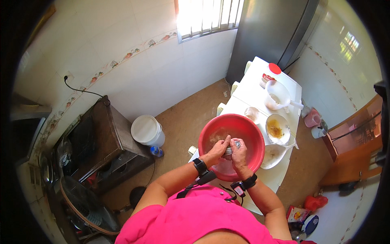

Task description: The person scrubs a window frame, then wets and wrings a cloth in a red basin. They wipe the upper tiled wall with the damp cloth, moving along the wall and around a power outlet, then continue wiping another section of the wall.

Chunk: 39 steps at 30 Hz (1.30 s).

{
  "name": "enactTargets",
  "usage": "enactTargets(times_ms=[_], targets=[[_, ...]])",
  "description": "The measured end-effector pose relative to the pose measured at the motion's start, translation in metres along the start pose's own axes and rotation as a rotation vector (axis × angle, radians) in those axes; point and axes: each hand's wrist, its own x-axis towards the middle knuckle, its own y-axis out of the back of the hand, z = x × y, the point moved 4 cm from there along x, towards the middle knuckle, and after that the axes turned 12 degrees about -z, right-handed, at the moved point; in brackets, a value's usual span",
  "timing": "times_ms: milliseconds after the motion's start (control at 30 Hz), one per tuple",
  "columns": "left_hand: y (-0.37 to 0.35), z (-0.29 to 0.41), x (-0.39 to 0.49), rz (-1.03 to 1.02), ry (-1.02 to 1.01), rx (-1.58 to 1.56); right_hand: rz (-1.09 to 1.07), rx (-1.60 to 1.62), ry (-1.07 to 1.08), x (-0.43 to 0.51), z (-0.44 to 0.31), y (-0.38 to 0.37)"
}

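A red plastic basin [261, 146] stands at the near end of a white table, with a thin, cloudy layer on its inside. Over the basin, my left hand [218, 150] and my right hand [239, 155] are close together, thumbs upward. Both grip a small greyish wad [228, 152], which looks like a wet cloth; my fingers hide much of it, so its material is not certain. To the right of the basin lies a white ladle-like scoop [271, 157] with residue inside. Beyond it sits a white bowl [285, 128] holding something yellow-brown.
On the white table [246, 82] are a clear round container [252, 114], a white handled strainer or jug [278, 94] and a red-lidded jar [273, 69]. A lidded white bucket [147, 131] and a blue bottle [156, 151] stand on the floor left. A fan [86, 201] is at lower left.
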Motion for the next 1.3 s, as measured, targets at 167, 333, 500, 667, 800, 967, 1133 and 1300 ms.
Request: enactTargets(times_ms=[167, 333, 500, 667, 800, 967, 1133, 1300], targets=[[-0.016, 0.018, -0.038, -0.459, 0.035, -0.226, -0.224, 0.068, -0.119, 0.000, -0.033, -0.004], [-0.018, 0.032, -0.044, -0.514, 0.017, -0.006, -0.437, 0.049, -0.079, 0.003, -0.042, -0.005], [-0.006, 0.025, -0.039, -0.531, 0.043, 0.156, -0.453, -0.390, 0.048, 0.010, -0.039, -0.006], [-0.002, 0.014, -0.016, -0.380, -0.065, 0.471, -0.362, -0.544, 0.125, 0.012, -0.039, -0.011], [-0.009, 0.020, -0.008, -0.087, -0.249, 1.004, -0.250, -0.593, 0.078, 0.016, -0.029, -0.011], [-0.015, 0.029, -0.029, 0.052, -0.110, 1.097, -0.189, -0.611, 0.051, 0.025, -0.010, -0.009], [-0.028, 0.038, -0.043, 0.070, -0.109, 1.217, -0.150, -0.654, 0.044, 0.018, -0.003, 0.003], [-0.032, 0.038, -0.051, 0.047, -0.158, 1.363, -0.098, -0.506, -0.117, 0.008, 0.006, 0.005]])
